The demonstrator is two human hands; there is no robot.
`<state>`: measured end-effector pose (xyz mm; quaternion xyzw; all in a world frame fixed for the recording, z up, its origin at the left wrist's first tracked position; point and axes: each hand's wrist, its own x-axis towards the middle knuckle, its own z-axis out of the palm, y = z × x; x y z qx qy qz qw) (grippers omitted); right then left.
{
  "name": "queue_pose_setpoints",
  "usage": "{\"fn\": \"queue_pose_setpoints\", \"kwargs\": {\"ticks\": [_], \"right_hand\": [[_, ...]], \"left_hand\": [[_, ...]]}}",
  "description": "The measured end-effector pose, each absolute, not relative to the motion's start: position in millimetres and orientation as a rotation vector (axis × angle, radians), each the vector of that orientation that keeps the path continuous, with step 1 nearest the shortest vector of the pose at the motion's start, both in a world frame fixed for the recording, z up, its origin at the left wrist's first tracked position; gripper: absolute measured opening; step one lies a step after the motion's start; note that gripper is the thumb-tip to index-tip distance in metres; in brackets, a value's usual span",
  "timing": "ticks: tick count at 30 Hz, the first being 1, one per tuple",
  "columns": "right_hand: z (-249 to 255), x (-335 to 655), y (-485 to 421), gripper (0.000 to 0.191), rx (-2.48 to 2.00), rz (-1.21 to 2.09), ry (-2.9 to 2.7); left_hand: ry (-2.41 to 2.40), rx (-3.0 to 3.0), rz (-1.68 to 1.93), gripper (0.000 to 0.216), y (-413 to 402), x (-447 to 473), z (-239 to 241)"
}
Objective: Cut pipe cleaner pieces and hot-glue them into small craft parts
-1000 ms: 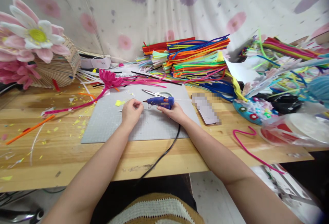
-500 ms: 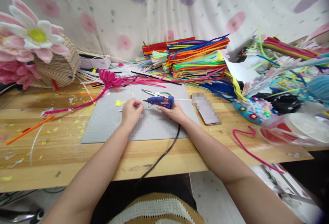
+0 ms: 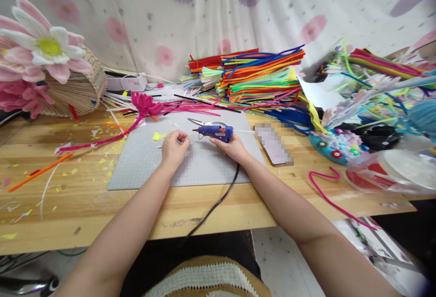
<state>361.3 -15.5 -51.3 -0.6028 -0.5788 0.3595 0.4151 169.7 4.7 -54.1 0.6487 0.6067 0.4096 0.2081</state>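
My right hand (image 3: 233, 148) is wrapped round a blue glue gun (image 3: 213, 131), its nozzle pointing left and a clear glue stick (image 3: 243, 131) coming out of its back. A black cord (image 3: 218, 204) hangs from its handle over the table edge. Left of the nozzle, my left hand (image 3: 175, 147) is closed in a pinch; whatever sits between its fingertips is too small to make out. Both hands are above a grey cutting mat (image 3: 143, 170). Scissors (image 3: 200, 122) lie on the mat behind the glue gun, and yellow scraps (image 3: 158, 136) lie beside my left hand.
A pink pipe-cleaner flower (image 3: 145, 105) lies at the mat's back left. Bundled pipe cleaners (image 3: 262, 76) are stacked behind. A phone (image 3: 273, 145) rests at right, near a plastic-wrapped spool (image 3: 391, 172). A flower-filled basket (image 3: 93, 76) stands at far left.
The glue gun has shifted slightly right, so its nozzle is a little farther from my left fingertips. My left hand has stayed nearly still.
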Motion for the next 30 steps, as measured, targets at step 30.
{"fn": "queue_pose_setpoints", "kwargs": {"ticks": [30], "right_hand": [[-48.2,364.0,-17.4,0.043,-1.43,0.899,-1.605]], "left_hand": [[1.681,1.788,1.143,0.008,4.2,170.4,-52.2]]}}
